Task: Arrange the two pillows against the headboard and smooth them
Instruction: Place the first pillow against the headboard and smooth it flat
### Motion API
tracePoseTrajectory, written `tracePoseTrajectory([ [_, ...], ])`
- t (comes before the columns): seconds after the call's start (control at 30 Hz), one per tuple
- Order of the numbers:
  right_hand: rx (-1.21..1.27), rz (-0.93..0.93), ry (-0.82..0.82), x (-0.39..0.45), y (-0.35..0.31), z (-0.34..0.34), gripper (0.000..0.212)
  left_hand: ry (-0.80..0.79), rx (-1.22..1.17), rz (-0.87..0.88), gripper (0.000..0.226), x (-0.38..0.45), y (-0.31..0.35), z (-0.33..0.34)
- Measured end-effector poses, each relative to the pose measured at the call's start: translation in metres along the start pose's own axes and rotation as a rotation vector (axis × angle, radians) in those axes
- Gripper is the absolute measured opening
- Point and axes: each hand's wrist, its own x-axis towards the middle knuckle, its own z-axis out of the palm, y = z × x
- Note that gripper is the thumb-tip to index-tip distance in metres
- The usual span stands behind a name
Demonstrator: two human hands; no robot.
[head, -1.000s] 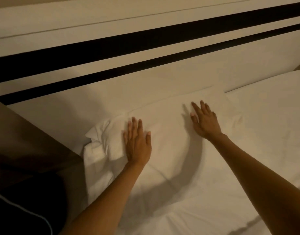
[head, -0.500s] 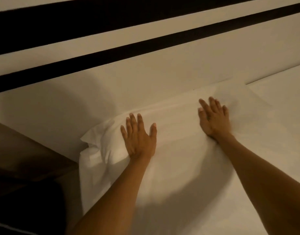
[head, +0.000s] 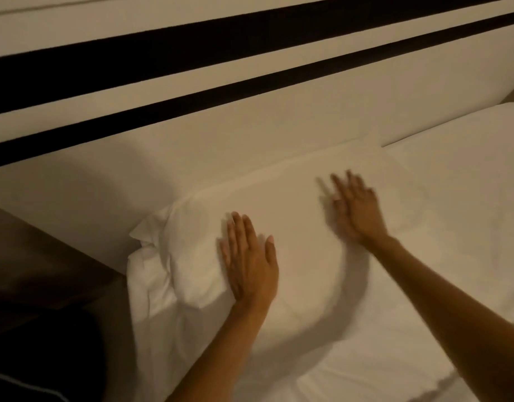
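Note:
A white pillow (head: 293, 204) lies flat with its far edge against the cream headboard (head: 250, 120), which has two dark stripes. Its left end is crumpled. My left hand (head: 250, 256) lies palm down on the pillow's left part, fingers together. My right hand (head: 354, 210) is flat over the pillow's right part, fingers spread and blurred by motion. A second white pillow (head: 464, 175) lies to the right, also against the headboard.
A dark wooden surface (head: 38, 256) stands left of the bed beside the pillow's crumpled end. White bedding (head: 366, 358) spreads below the pillows under my forearms. A dark object (head: 41, 364) fills the lower left corner.
Both hands stay palm down on the left pillow. The right hand is now sweeping across it and is blurred. The left hand has drawn slightly back toward me.

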Motion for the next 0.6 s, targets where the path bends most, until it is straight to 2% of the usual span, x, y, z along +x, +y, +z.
tracePoseTrajectory([
  [0.1,0.03,-0.123,-0.081,-0.033,-0.026,0.031,0.054,-0.158,0.058,0.097,0.072,-0.029,-0.004,0.019],
  [0.23,0.033,0.084,-0.043,-0.055,0.02,0.044,0.054,-0.189,0.155,0.187,0.068,-0.06,-0.051,0.027],
  [0.37,-0.04,0.251,-0.111,-0.066,0.075,0.028,0.055,-0.136,0.167,0.072,0.071,-0.087,-0.089,0.02],
  [0.5,-0.09,0.464,-0.134,-0.078,0.118,-0.012,0.059,-0.165,0.138,-0.205,0.081,-0.126,-0.116,0.007],
  [0.6,-0.112,0.458,-0.1,-0.079,0.115,-0.035,0.059,-0.183,0.103,-0.222,0.08,-0.131,-0.121,-0.01],
])
